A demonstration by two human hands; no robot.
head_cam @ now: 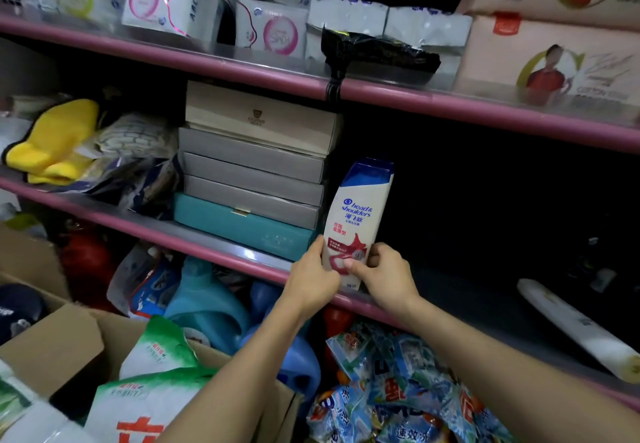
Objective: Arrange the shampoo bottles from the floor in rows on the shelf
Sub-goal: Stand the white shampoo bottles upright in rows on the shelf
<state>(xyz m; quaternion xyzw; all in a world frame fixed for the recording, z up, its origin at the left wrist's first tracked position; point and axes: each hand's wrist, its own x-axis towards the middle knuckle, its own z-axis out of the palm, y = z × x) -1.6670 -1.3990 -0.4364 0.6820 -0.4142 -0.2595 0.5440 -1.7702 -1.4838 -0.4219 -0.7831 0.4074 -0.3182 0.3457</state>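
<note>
A white shampoo bottle point(358, 214) with a blue cap and a red swirl on its label stands upright at the front edge of the middle pink-edged shelf point(214, 247), just right of a stack of flat boxes. Both hands grip its lower part. My left hand point(311, 278) holds its left side, and my right hand point(384, 274) holds its right side with the thumb across the front label. The bottle's base is partly hidden by my fingers. To the right of the bottle the shelf is dark.
Grey and teal gift boxes point(252, 179) are stacked left of the bottle. A white roll point(581, 328) lies on the same shelf at far right. Below are blue detergent jugs point(207, 304), refill pouches point(398, 390) and an open cardboard box point(59, 342). Packets fill the top shelf point(242, 68).
</note>
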